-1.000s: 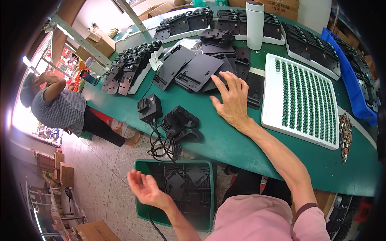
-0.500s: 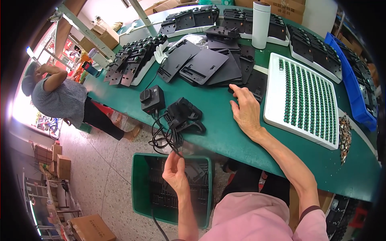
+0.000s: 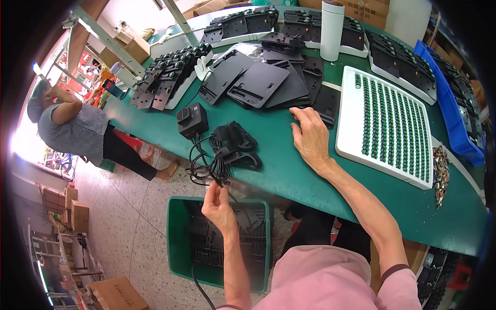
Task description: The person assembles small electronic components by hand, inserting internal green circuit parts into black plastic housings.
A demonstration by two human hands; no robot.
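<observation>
A white cylinder (image 3: 331,30) stands at the far side of the green worktop (image 3: 289,170). Right of it lies a white tray of green parts (image 3: 386,124), then a blue bin (image 3: 448,111). A green crate (image 3: 178,243) sits on the floor below.

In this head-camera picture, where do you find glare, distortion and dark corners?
Head view: daylight glares white at the left edge behind the standing person; the green table edge bows from fisheye distortion; corners are black vignette; the left hand and right hand look sharp, with soft shadows.
</observation>
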